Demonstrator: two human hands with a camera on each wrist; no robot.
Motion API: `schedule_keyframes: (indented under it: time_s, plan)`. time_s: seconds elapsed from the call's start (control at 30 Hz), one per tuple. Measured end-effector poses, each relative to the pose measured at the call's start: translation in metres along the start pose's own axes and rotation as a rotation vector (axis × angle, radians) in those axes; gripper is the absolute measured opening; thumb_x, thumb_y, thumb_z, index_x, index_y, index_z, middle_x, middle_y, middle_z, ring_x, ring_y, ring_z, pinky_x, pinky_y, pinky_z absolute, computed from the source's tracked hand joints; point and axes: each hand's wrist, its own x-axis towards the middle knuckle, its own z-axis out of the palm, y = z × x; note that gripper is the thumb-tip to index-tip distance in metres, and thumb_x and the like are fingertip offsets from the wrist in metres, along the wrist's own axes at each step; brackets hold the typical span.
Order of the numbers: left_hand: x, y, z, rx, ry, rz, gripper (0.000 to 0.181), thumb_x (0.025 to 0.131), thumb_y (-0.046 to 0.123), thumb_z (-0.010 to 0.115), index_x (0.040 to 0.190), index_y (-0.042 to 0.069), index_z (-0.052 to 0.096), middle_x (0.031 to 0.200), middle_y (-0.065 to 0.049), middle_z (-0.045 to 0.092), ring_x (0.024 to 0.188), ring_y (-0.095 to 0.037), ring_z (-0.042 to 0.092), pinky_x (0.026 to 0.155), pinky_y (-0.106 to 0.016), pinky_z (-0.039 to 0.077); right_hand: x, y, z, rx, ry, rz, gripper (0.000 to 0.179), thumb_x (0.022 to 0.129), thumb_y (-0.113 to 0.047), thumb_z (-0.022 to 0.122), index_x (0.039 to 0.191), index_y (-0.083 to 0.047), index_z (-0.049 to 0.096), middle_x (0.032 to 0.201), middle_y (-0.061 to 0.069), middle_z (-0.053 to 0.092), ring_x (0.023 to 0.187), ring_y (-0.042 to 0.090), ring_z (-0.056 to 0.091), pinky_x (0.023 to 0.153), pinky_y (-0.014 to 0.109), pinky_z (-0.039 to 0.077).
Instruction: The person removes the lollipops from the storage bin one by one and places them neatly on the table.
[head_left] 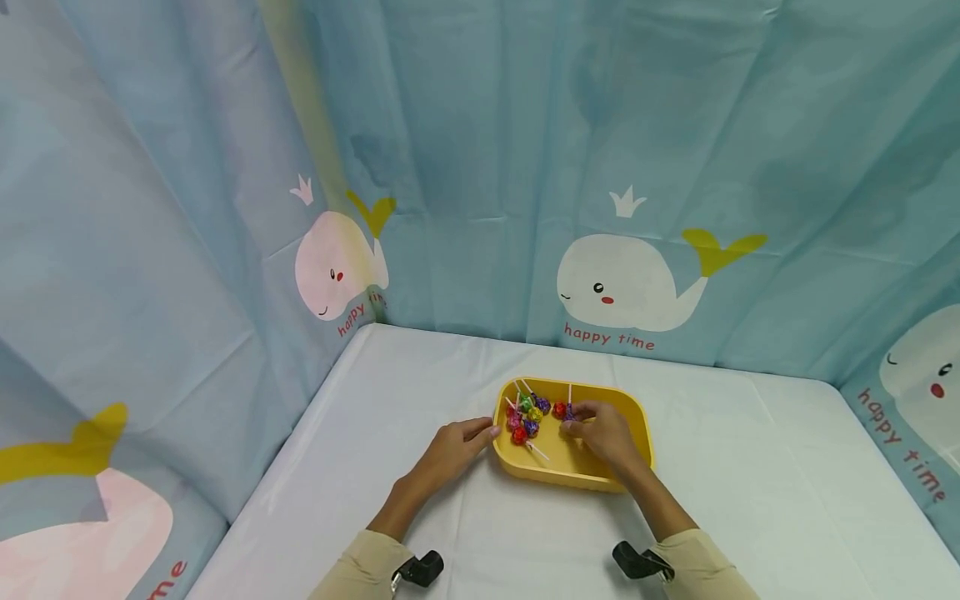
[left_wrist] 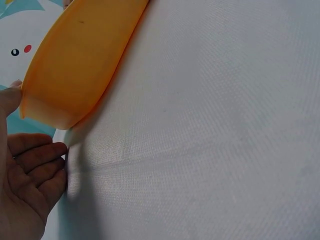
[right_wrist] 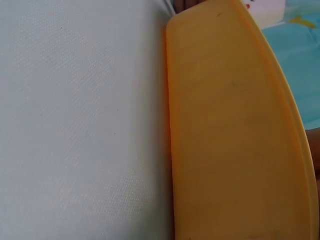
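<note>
A yellow tray (head_left: 592,477) holds several wrapped lollipops (head_left: 527,412), bunched at its left end in red, purple, green, yellow and pink. My left hand (head_left: 452,450) is at the tray's left end, thumb touching the rim, the other fingers loosely bent outside the wall. Inside the tray, my right hand (head_left: 602,433) pinches a purple lollipop (head_left: 570,412) between thumb and finger, its white stick pointing up. Just left of that one lies a red lollipop (head_left: 559,409). In the right wrist view the tray wall (right_wrist: 235,125) hides most of the hand.
The tray stands on a white-covered table (head_left: 750,467). Behind and to the left hang blue curtains (head_left: 480,167) printed with whales, meeting the table's edges. A black wrist camera (head_left: 420,569) sits at the left cuff and another black camera (head_left: 637,560) at the right.
</note>
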Motion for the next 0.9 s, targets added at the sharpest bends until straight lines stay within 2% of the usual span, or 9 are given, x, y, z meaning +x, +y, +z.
schedule_keyframes:
  time_s: [0.13, 0.27, 0.5, 0.73, 0.9]
  plan:
    - [0.0, 0.001, 0.0, 0.01, 0.003, -0.002, 0.067, 0.106, 0.058, 0.057, 0.149, 0.006, 0.062, 0.152, -0.012, 0.061, 0.147, -0.036, 0.052, 0.121, -0.056, 0.042, -0.002, 0.001, -0.002, 0.03, -0.003, 0.003, 0.028, 0.096, -0.005, 0.077, 0.122, 0.004, 0.075, 0.113, 0.017, 0.074, 0.09, 0.025, 0.066, 0.076, 0.031, 0.06]
    - [0.0, 0.002, 0.0, 0.014, 0.007, -0.002, 0.067, 0.106, 0.058, 0.057, 0.149, 0.006, 0.062, 0.152, -0.012, 0.061, 0.147, -0.036, 0.052, 0.121, -0.056, 0.042, -0.003, 0.001, -0.003, 0.016, -0.001, -0.013, 0.026, 0.098, -0.005, 0.075, 0.123, 0.0, 0.077, 0.118, 0.016, 0.074, 0.097, 0.025, 0.064, 0.079, 0.028, 0.056]
    - [0.0, 0.001, 0.0, 0.009, 0.004, -0.011, 0.069, 0.106, 0.059, 0.057, 0.149, 0.007, 0.062, 0.152, -0.011, 0.061, 0.147, -0.035, 0.051, 0.121, -0.056, 0.042, -0.009, -0.001, -0.009, 0.057, 0.015, -0.023, 0.026, 0.099, -0.008, 0.075, 0.124, 0.0, 0.075, 0.117, 0.02, 0.074, 0.081, 0.023, 0.072, 0.071, 0.031, 0.063]
    - [0.0, 0.001, 0.001, 0.008, 0.007, -0.009, 0.066, 0.106, 0.056, 0.057, 0.149, 0.007, 0.061, 0.152, -0.011, 0.061, 0.147, -0.035, 0.052, 0.121, -0.056, 0.042, -0.015, -0.002, -0.017, 0.124, 0.037, -0.008, 0.024, 0.098, -0.005, 0.076, 0.12, 0.001, 0.076, 0.115, 0.018, 0.074, 0.084, 0.022, 0.075, 0.076, 0.032, 0.066]
    - [0.0, 0.001, 0.001, 0.01, 0.008, -0.008, 0.065, 0.107, 0.056, 0.057, 0.15, 0.007, 0.062, 0.152, -0.012, 0.061, 0.147, -0.036, 0.051, 0.121, -0.057, 0.042, -0.02, -0.002, -0.023, 0.132, 0.046, -0.017, 0.025, 0.099, -0.01, 0.075, 0.123, -0.002, 0.077, 0.116, 0.016, 0.075, 0.087, 0.027, 0.077, 0.08, 0.04, 0.066]
